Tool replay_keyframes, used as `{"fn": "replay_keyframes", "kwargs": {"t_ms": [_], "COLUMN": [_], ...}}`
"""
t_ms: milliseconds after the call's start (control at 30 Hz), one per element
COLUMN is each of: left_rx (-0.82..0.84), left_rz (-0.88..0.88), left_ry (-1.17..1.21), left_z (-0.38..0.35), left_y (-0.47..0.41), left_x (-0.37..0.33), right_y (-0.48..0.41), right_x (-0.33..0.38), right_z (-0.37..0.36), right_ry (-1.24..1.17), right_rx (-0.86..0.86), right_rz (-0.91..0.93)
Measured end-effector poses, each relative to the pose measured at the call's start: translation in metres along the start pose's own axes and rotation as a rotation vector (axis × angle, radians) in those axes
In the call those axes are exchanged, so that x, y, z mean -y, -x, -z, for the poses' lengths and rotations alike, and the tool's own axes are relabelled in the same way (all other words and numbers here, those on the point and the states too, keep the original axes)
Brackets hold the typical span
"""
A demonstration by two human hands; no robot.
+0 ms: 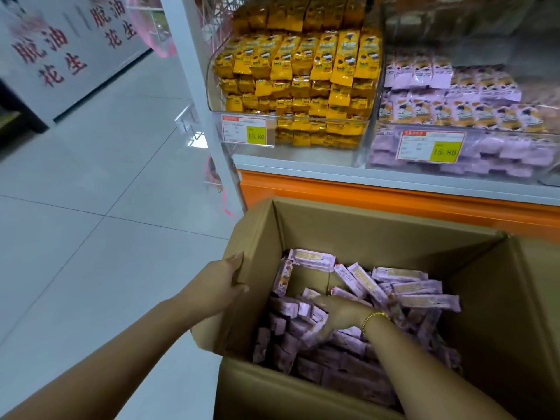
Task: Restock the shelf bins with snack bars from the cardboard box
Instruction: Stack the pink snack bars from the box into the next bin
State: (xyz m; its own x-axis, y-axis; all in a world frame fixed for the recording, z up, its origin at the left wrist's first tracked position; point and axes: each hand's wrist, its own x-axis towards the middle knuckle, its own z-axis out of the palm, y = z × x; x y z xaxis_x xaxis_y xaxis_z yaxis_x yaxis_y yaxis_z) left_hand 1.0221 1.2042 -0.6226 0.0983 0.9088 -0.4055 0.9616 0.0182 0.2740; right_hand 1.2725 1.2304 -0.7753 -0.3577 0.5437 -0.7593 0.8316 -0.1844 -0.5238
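An open cardboard box (378, 234) stands on the floor in front of the shelf, holding many purple-wrapped snack bars (421, 287). My left hand (221, 281) grips the box's left flap, thumb inside and fingers outside. My right hand (336, 313) reaches down into the box and curls around a bunch of purple bars at the pile's left side. On the shelf above, a clear bin (472, 174) at the right holds purple snack bars, and a clear bin (218, 98) at the left holds yellow ones.
The white shelf edge (333, 171) with an orange base (363, 198) runs just behind the box. Yellow price tags (256, 135) hang on both bin fronts. Pale tiled floor (91, 237) spreads to the left, with a white sign wall at the far left.
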Motion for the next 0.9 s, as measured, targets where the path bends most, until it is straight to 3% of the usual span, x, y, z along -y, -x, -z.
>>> {"fn": "replay_keyframes", "kwargs": {"t_ms": [133, 300, 433, 600, 900], "left_rx": [-0.001, 0.002, 0.007, 0.02, 0.041], "left_rz": [0.005, -0.009, -0.016, 0.008, 0.029], "left_ry": [0.022, 0.026, 0.029, 0.031, -0.014], "left_z": [-0.001, 0.001, 0.002, 0.0, 0.003], "left_y": [0.001, 0.0, 0.0, -0.002, -0.004], "left_x": [0.0, 0.0, 0.0, 0.0, -0.004], "right_y": [-0.01, -0.02, -0.024, -0.025, -0.026], "right_x": [-0.009, -0.023, -0.011, -0.017, -0.013], "right_z": [0.003, -0.003, -0.007, -0.021, -0.013], "right_ry": [-0.083, -0.508, -0.549, -0.673, -0.398], "right_rx": [-0.097, -0.137, -0.029, -0.156, -0.303], "right_rz": [-0.113, -0.15, -0.16, -0.218, -0.249]}}
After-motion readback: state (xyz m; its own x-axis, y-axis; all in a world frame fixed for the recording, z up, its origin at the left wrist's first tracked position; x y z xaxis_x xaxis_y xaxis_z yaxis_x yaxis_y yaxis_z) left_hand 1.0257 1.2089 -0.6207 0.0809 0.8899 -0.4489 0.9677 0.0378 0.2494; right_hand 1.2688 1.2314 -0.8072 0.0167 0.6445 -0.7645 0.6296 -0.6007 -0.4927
